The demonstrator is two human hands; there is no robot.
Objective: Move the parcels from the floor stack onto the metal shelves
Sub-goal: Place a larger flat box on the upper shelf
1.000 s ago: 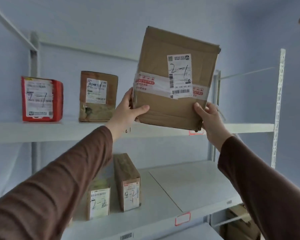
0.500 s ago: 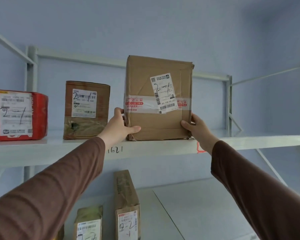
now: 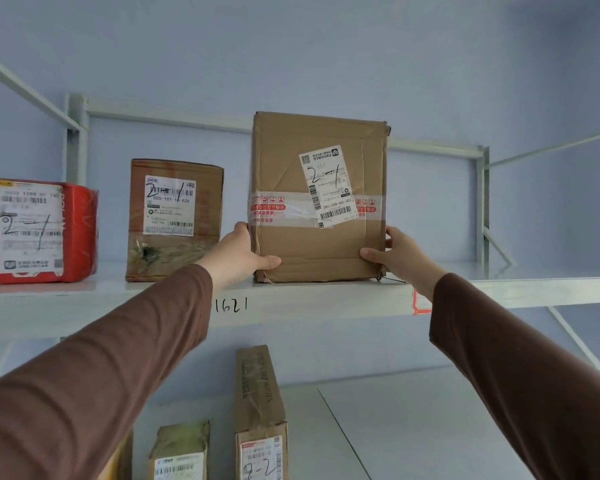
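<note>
While arms reach up, L hand (image 3: pixel 238 252) & R hand (image 3: pixel 397 252) grip upright parcel (image 3: pixel 317 195), seemingly on shelf (image 3: pixel 326 299).

Plain pale blue wall (image 3: pixel 326 46)

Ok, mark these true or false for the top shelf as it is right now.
1. The tall brown cardboard parcel stands on the white metal upper shelf. True.
2. Only the left hand holds it. False: the right hand grips the other side.
3. The red parcel is the leftmost one on that shelf. True.
4. The smaller brown box lies flat on its label. False: it stands upright, label facing out.
</note>
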